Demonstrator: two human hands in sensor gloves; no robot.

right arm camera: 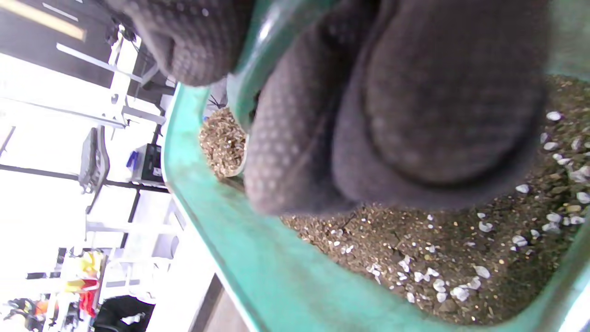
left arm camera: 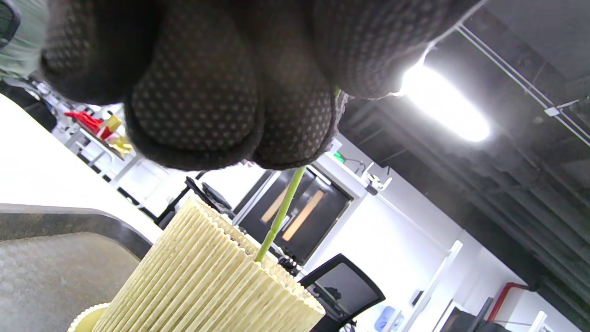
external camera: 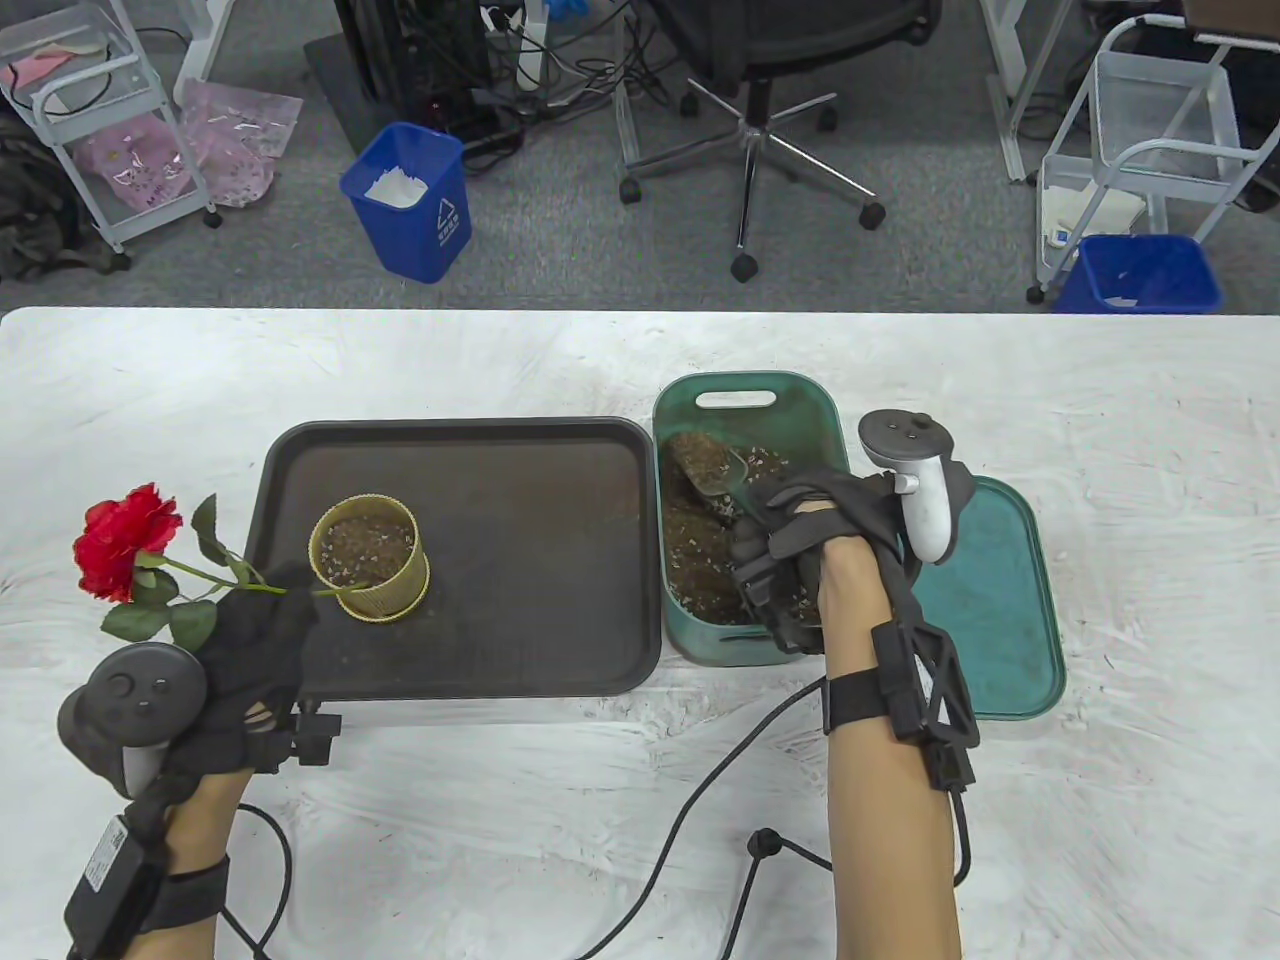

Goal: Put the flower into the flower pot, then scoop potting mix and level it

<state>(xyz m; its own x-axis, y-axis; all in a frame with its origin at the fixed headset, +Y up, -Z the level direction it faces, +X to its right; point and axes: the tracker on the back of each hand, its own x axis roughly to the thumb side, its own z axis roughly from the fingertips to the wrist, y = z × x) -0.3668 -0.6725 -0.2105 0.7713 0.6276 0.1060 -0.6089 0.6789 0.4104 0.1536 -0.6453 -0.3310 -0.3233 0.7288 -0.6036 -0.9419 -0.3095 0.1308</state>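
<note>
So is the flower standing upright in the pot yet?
No. The flower leans far left, bloom outside the tray; only its stem end reaches into the pot, and the left hand grips the stem.

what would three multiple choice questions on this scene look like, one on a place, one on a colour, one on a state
1. Where does the flower pot stand?
A. on the dark tray
B. in the green bin
C. on the bare table

2. What colour is the flower bloom?
A. yellow
B. red
C. white

3. What is the right hand doing?
A. lying flat on the table
B. holding the flower stem
C. gripping a scoop loaded with potting mix

Answers:
1. A, the table view shows the pot standing at the tray's left end.
2. B, the petals are red beside the left hand, which holds the stem.
3. C, its fingers curl round the scoop handle over the green bin.
</note>
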